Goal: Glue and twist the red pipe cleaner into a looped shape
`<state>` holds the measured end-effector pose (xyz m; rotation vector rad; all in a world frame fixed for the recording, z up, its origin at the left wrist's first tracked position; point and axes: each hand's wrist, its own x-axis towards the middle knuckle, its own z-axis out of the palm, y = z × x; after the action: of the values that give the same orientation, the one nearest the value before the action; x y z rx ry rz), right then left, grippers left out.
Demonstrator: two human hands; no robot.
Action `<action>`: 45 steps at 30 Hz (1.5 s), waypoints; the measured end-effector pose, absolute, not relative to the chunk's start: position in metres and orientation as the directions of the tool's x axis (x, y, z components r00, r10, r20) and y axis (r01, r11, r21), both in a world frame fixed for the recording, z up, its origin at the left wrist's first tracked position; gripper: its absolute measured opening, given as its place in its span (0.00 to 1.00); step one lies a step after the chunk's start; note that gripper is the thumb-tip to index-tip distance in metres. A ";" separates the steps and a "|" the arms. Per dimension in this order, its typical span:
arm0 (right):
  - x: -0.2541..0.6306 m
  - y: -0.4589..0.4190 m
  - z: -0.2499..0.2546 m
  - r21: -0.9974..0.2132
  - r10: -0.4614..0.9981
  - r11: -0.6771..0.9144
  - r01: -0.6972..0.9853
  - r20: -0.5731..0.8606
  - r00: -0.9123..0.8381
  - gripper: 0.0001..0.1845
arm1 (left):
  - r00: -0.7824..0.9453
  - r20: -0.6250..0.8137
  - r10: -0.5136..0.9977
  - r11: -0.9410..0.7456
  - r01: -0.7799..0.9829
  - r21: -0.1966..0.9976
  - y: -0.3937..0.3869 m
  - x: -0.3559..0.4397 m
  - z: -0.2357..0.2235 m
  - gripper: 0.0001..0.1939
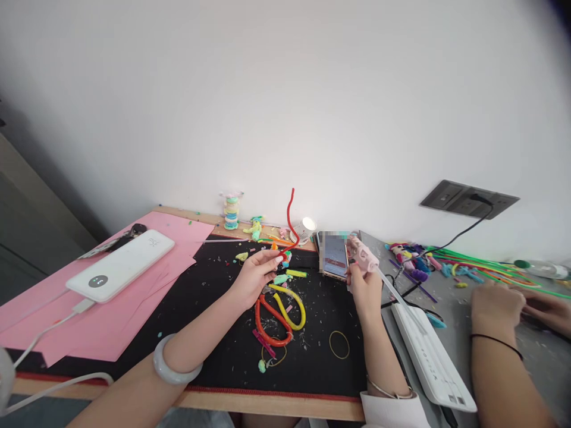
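Note:
My left hand (259,273) pinches a red pipe cleaner (289,217), whose wavy free end points up towards the wall. My right hand (366,291) is closed around a pink hot glue gun (363,254), with a long translucent glue stick (395,292) coming out of its back. Just left of the gun a phone (334,255) leans with its screen lit. Below my left hand lie scissors with red and yellow handle loops (298,324), their blades mostly hidden. Near them are small green and yellow craft pieces (297,273).
Pink paper (147,285) and a white power bank (120,267) lie left on the black mat (214,345). A paper cup (307,227) stands at the wall. To the right are a white power strip (432,356), pipe cleaners (468,261) and another person's hands (497,306).

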<state>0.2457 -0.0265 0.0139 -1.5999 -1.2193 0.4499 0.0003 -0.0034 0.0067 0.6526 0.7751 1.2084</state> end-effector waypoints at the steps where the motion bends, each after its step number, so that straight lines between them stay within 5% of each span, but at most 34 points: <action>1: 0.248 -0.027 0.015 -0.842 0.841 0.008 0.540 0.298 0.452 0.13 | 0.167 -0.172 0.971 0.237 -0.562 0.793 -0.003 0.000 0.006 0.13; 9: 0.262 -0.027 0.022 -0.649 0.606 -0.355 0.672 0.387 0.695 0.19 | 0.169 -0.164 0.972 0.232 -0.566 0.791 -0.002 -0.001 0.004 0.12; 13: 0.271 -0.026 0.017 -0.601 0.647 -0.385 0.701 0.366 0.669 0.25 | 0.177 -0.165 0.970 0.238 -0.567 0.788 -0.002 0.000 0.004 0.12; 21: 0.266 -0.029 0.012 -0.321 0.680 -0.598 0.734 0.281 0.677 0.21 | 0.185 -0.174 0.967 0.250 -0.582 0.773 -0.003 0.000 0.006 0.12; 29: 0.273 -0.022 0.002 -0.293 0.669 -0.629 0.720 0.266 0.694 0.24 | 0.180 -0.178 0.968 0.249 -0.566 0.785 -0.002 0.000 0.003 0.11; 34: 0.271 -0.020 0.006 -0.410 0.655 -0.479 0.776 0.422 0.627 0.26 | 0.174 -0.104 0.979 0.175 -0.466 0.867 -0.005 0.001 0.006 0.10; 42: 0.226 -0.026 0.015 -0.522 0.618 0.143 0.841 0.711 0.336 0.14 | 0.209 0.012 0.978 0.024 -0.169 0.985 -0.010 0.006 0.009 0.09; 45: 0.212 -0.031 0.017 -0.549 0.687 0.339 0.764 0.700 0.198 0.14 | 0.238 0.048 0.970 -0.019 -0.121 0.992 -0.008 0.006 0.007 0.08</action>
<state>0.2118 -0.0308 0.0175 -1.3754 -1.5163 -0.0891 0.0058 -0.0085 0.0067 1.2518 0.9293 1.1066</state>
